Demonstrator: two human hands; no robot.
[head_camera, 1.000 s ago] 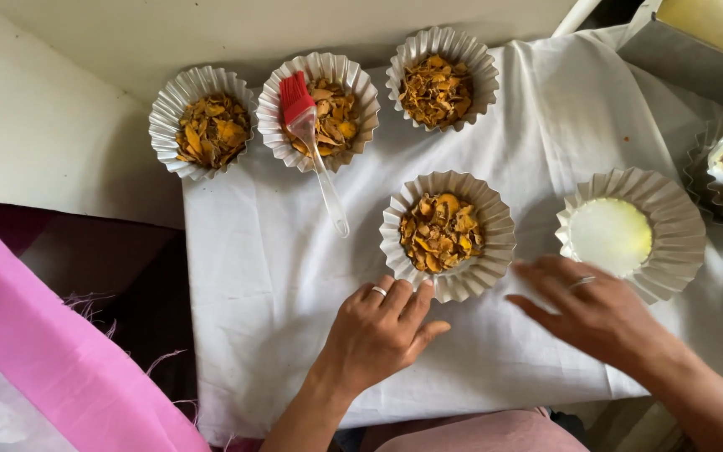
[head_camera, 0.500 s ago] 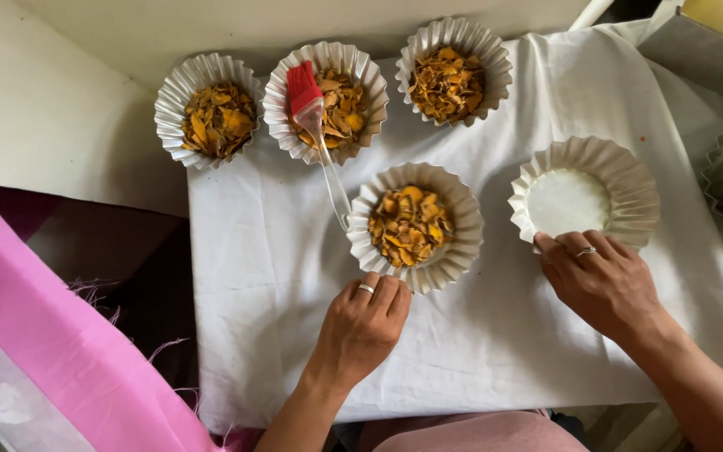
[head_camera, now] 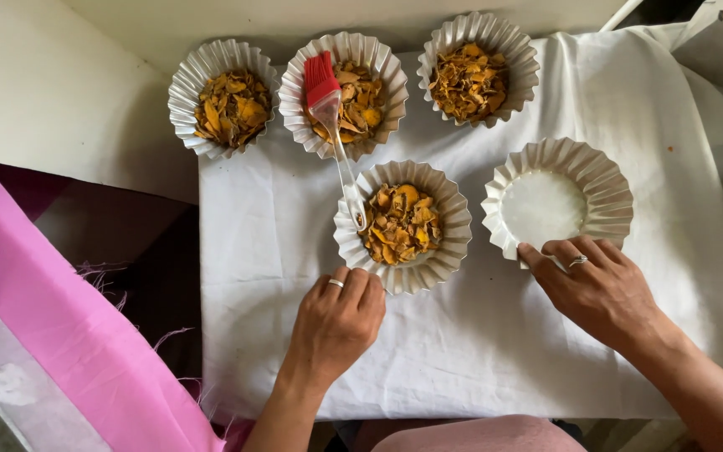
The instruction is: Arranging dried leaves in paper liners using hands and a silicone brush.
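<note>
Two fluted paper moulds are touched on the white cloth (head_camera: 479, 351).
The filled mould (head_camera: 403, 226) is pinched at its rim by the left hand (head_camera: 336, 322); the empty mould (head_camera: 558, 201) is touched by loosely spread fingers of the right hand (head_camera: 600, 289).

A home food-prep corner, seen from my head camera.

I read this as a household kitchen or craft table rather than a commercial one: a white cloth (head_camera: 495, 351) is spread as a work surface, and fluted paper baking cups (head_camera: 232, 100) filled with dried orange-yellow flakes sit in a row from 11 to 1 o'clock. A red silicone pastry brush (head_camera: 332, 125) lies at 12 o'clock, its handle reaching a filled cup (head_camera: 402, 226) at centre. An empty cup (head_camera: 558, 201) sits at 2 o'clock. Frayed pink fabric (head_camera: 69, 335) drapes at 8 o'clock, with a plain cream wall (head_camera: 52, 92) at 10 o'clock.
</note>
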